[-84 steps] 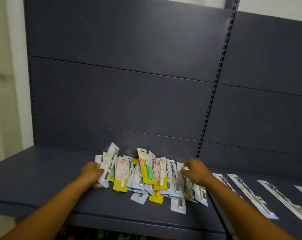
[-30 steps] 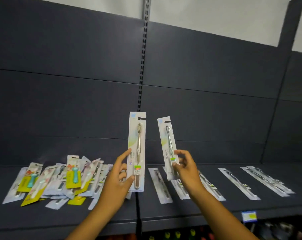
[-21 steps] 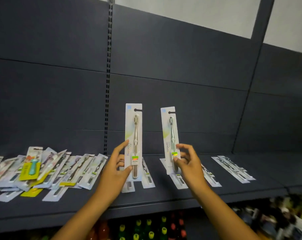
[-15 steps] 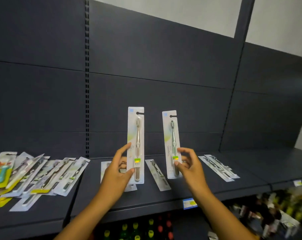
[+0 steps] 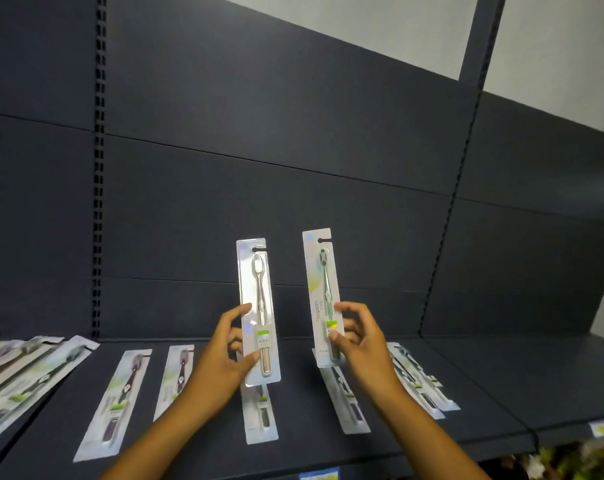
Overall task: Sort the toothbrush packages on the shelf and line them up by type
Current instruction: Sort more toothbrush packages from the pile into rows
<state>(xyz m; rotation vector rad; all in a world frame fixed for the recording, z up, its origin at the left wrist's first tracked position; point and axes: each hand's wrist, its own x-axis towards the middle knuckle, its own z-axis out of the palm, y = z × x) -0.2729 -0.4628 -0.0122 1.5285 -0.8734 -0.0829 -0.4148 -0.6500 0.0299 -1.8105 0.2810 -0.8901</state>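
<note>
My left hand [image 5: 221, 362] pinches the lower part of a long white package with a pale pink toothbrush [image 5: 258, 306], held upright above the shelf. My right hand [image 5: 357, 344] pinches a second upright package with a green toothbrush [image 5: 323, 292]. Both packages stand side by side in front of the dark back panel. Below them, several long toothbrush packages lie flat in a row on the dark shelf [image 5: 484, 372]: a dark purple one [image 5: 115, 403], another [image 5: 174, 379], one [image 5: 260, 414] under my left hand, one [image 5: 345, 396] under my right wrist, and a cluster [image 5: 420, 379] further right.
A loose pile of packages [image 5: 23, 368] lies at the far left of the shelf. A slotted upright [image 5: 99, 168] runs down the back panel. Price labels [image 5: 318, 474] sit on the shelf's front edge. Goods on a lower shelf [image 5: 570, 462] show at bottom right.
My view has swung right, so the colourful pile slid out to the left. Both hands still hold their packages upright, now slightly further apart.
</note>
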